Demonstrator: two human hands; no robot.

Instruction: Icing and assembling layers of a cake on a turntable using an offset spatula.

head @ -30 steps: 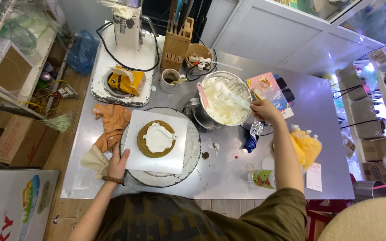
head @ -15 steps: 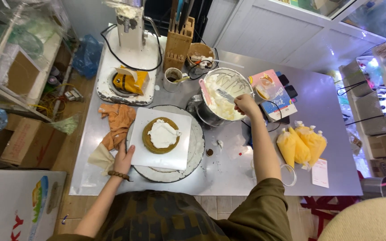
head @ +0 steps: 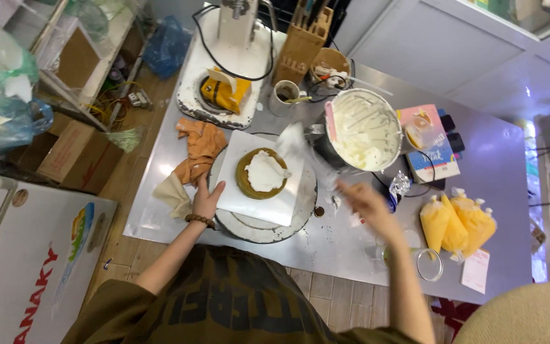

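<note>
A round brown cake layer point(head: 249, 181) topped with a patch of white cream lies on a white square board point(head: 286, 207) set on a metal turntable point(head: 268, 230). My left hand point(head: 206, 199) rests flat against the board's left edge, fingers apart. My right hand point(head: 364, 202) is motion-blurred to the right of the turntable and grips a spatula point(head: 316, 167). The blade's tip carries a blurred lump of cream above the board's far corner. A metal bowl of whipped cream point(head: 365, 130) stands just behind, with a pink scraper leaning inside it.
An orange cloth point(head: 202, 150) lies left of the turntable. Yellow piping bags point(head: 456, 220) and a glass jar point(head: 429, 264) sit at right. A knife block point(head: 300, 41), cup point(head: 284, 97), mixer base point(head: 230, 64) and pink box point(head: 431, 143) line the back. Cardboard boxes are on the floor at left.
My right hand has left the cream bowl and swung toward me and left, bringing a spatula loaded with cream over the board. My left hand stays at the board's edge.
</note>
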